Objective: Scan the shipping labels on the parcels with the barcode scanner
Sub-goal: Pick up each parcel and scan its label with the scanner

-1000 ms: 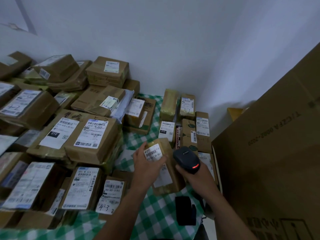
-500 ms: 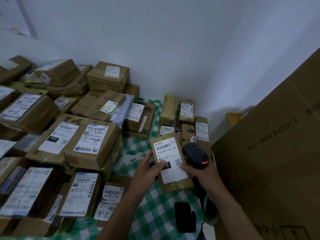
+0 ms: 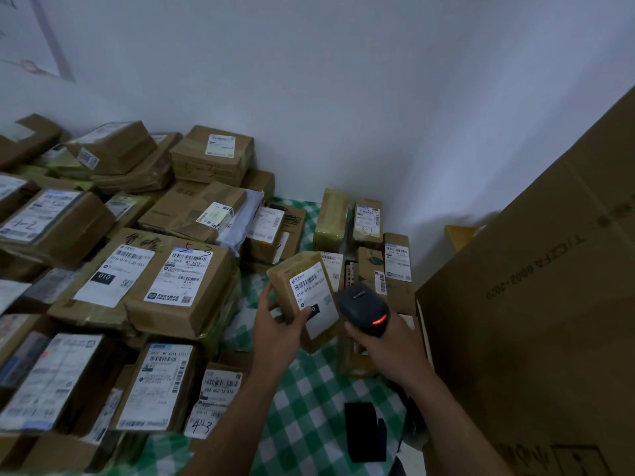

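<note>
Your left hand (image 3: 275, 324) grips the small brown parcel (image 3: 292, 280), thumb pressed on its label (image 3: 314, 297), fingers curled round its left edge. Compared with 0.5 s ago the parcel is tipped, its label slanting towards the barcode scanner (image 3: 362, 305). Your right hand (image 3: 381, 345) clasps the scanner just right of the parcel, its red light lit. The checked cloth (image 3: 309, 407) lies below the parcel.

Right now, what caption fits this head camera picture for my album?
Left hand holds a small labelled parcel, right hand holds the barcode scanner beside it.

held brown parcel (image 3: 302, 297), black scanner (image 3: 363, 308) beside
</note>
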Motion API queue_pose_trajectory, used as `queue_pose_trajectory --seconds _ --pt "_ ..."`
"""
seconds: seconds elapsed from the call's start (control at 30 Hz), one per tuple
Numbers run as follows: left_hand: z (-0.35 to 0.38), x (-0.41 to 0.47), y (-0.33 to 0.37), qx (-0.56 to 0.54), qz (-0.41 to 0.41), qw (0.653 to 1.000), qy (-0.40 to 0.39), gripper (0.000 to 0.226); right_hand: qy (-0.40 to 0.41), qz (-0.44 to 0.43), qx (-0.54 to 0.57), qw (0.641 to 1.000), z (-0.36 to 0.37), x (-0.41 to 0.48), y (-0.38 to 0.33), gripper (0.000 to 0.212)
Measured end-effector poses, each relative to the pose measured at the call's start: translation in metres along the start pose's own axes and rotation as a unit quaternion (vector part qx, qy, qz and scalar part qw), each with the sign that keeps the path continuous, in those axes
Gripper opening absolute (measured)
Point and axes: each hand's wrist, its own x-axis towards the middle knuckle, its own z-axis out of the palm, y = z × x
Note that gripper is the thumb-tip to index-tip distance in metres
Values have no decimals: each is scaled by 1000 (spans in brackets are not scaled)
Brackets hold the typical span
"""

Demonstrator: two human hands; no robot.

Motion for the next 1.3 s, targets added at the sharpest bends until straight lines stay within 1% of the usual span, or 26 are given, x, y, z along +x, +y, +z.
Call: queue_pose_trajectory --seconds 0.1,0.2,0.4,0.63,0.8,0.97,1.03,1.1,1.2,1.3 --pt "1 5 -5 17 24 999 23 93 -58 1 -27 998 9 -4 -2 28" --pt "0 8 -11 24 41 998 36 86 -85 7 -28 996 17 -8 -6 26" --pt "-3 6 -18 27 60 997 39 76 -87 24 -49 995 20 -8 -11 22" --pt "-6 9 -26 47 43 997 39 77 -90 35 -32 995 16 -8 -11 18" --pt "-7 9 -28 37 42 998 30 71 -102 39 -26 994 15 -7 -10 17" --pt "-9 9 -30 52 39 998 25 84 -107 38 -2 994 13 -5 -7 17" --pt "-11 9 -34 62 10 998 16 88 -94 36 4 995 9 -4 -4 23" --pt "-12 14 -44 97 -26 995 -4 82 -62 38 6 997 4 -3 2 31" --pt "-10 23 -59 170 -78 980 -65 71 -34 41 11 999 -5 -3 12 36" --pt "-3 34 -68 187 -107 968 -127 64 -25 42 20 999 -11 -7 17 39"
